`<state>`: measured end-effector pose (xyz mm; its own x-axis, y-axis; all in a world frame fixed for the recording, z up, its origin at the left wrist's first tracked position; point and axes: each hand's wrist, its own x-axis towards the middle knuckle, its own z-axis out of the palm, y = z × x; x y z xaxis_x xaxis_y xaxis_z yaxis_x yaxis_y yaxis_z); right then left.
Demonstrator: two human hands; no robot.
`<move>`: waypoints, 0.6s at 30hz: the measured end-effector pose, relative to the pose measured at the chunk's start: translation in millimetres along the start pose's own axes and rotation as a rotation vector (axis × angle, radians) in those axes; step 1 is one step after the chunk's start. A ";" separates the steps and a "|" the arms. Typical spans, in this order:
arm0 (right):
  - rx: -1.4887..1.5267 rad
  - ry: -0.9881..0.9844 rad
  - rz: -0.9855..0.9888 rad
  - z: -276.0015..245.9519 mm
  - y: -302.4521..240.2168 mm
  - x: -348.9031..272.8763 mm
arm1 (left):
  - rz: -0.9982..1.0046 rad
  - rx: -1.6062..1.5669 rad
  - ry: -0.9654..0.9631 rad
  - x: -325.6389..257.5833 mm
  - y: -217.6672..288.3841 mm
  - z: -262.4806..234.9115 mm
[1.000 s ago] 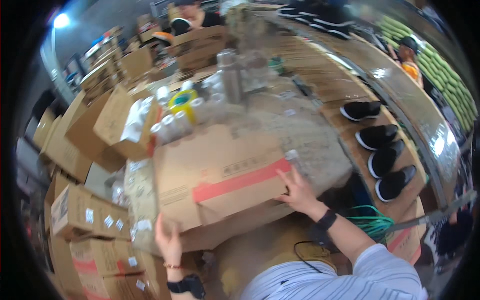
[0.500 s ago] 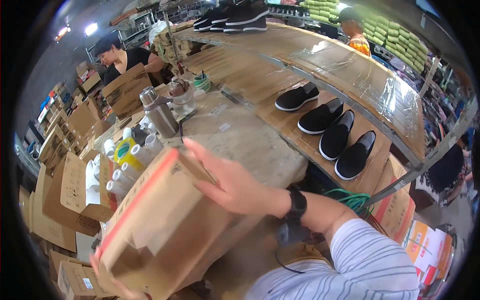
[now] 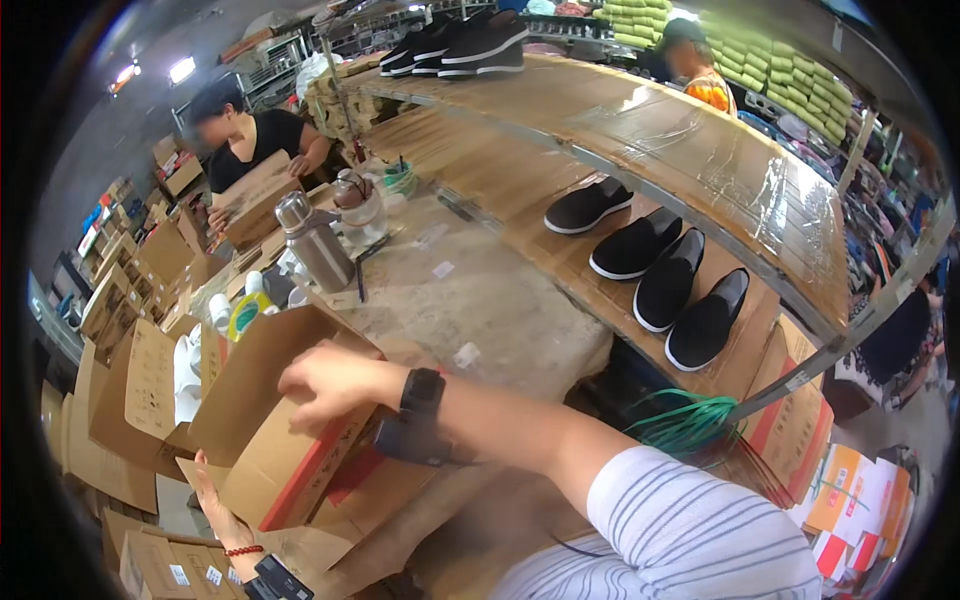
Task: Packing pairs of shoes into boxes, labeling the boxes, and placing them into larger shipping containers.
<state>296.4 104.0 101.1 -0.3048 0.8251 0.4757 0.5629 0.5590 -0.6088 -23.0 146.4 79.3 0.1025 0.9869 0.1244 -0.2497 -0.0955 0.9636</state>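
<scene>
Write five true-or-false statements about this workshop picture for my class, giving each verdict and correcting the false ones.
1. Four black shoes stand on the lower shelf. True.
2. The right hand is at a cardboard box. True.
3. The cardboard box is sealed shut. False: it is open.
4. The left hand has a red bracelet at its wrist. True.
5. The black shoes have black soles. False: their soles are white.

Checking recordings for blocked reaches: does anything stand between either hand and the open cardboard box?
Nothing visible does. The right hand is over the cardboard box, the left hand at its left side; contact is unclear. The white rolls stand beyond a raised flap, not between.
</scene>
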 end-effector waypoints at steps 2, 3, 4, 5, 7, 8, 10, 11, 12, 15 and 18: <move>0.007 0.012 0.019 5.4 5.7 2.1 | 0.035 -0.033 0.040 -1.7 -0.4 -3.3; 0.013 -0.088 0.045 7.8 6.3 3.0 | 0.047 0.003 -0.021 -2.5 2.4 -6.7; 0.020 -0.190 0.066 10.2 7.1 4.2 | 0.058 0.041 -0.079 -2.4 5.1 -10.4; -0.002 -0.146 0.028 9.4 -3.4 7.8 | 0.128 0.333 -0.041 4.6 3.2 -23.4; -0.098 0.357 -0.469 1.7 0.1 7.4 | 0.374 1.031 0.062 -8.3 7.6 30.8; -0.203 0.493 -0.542 -14.4 -6.4 7.1 | 0.344 1.152 0.107 -9.6 7.1 40.2; -0.344 0.803 -0.433 -40.1 7.2 2.5 | 0.363 1.054 0.052 -12.5 4.2 52.7; 0.063 0.978 -0.152 -40.2 25.9 4.6 | 0.387 0.949 0.054 -14.8 1.3 58.7; 0.542 1.032 0.183 -40.8 45.7 4.7 | 0.410 0.846 0.055 -15.7 -3.0 56.8; 0.149 0.599 0.205 -1.7 37.2 -7.9 | 0.495 0.690 0.040 -8.3 -18.8 2.7; 0.029 0.286 0.057 -19.2 29.3 -8.5 | 0.359 0.604 -0.043 -17.0 -8.4 3.3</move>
<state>330.2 111.8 91.4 -0.0418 0.8007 0.5975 0.5493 0.5180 -0.6557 -19.5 130.0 69.9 0.1548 0.8763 0.4563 0.3023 -0.4817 0.8226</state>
